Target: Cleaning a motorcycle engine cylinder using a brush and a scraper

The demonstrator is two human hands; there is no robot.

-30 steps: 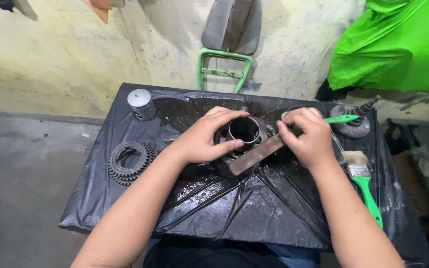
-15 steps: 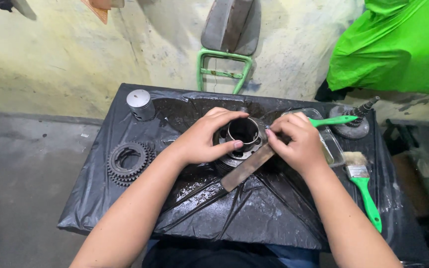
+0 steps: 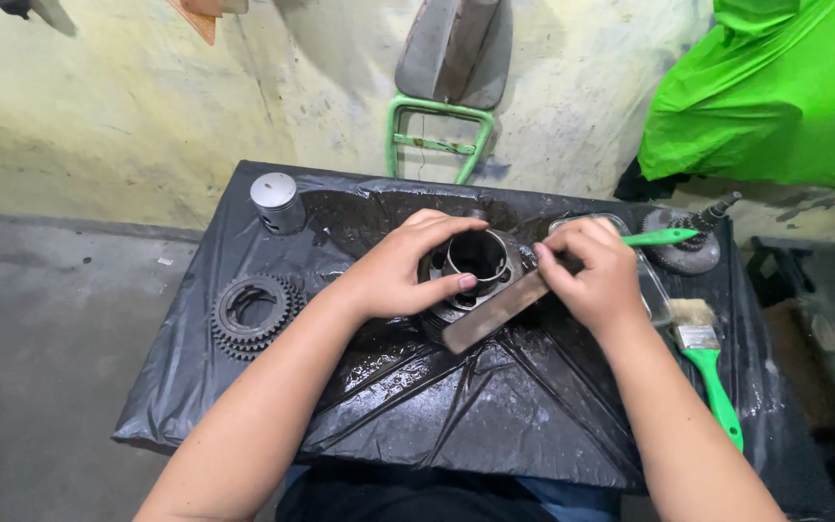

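At bench centre, left hand (image 3: pixel 403 271) fingers clamp the cylinder (image 3: pixel 475 275). Right hand (image 3: pixel 596 275) fingers pinch the flat file (image 3: pixel 495 311) laid across it.

Tabletop (image 3: pixel 495 425) w/ glossy wet black plastic sheet. Cylinder (image 3: pixel 475 266): dark greasy metal. File (image 3: pixel 495 311): dull grey metal. Piston (image 3: pixel 276 201): matt silver. Brush (image 3: pixel 707 362): glossy green plastic handle.
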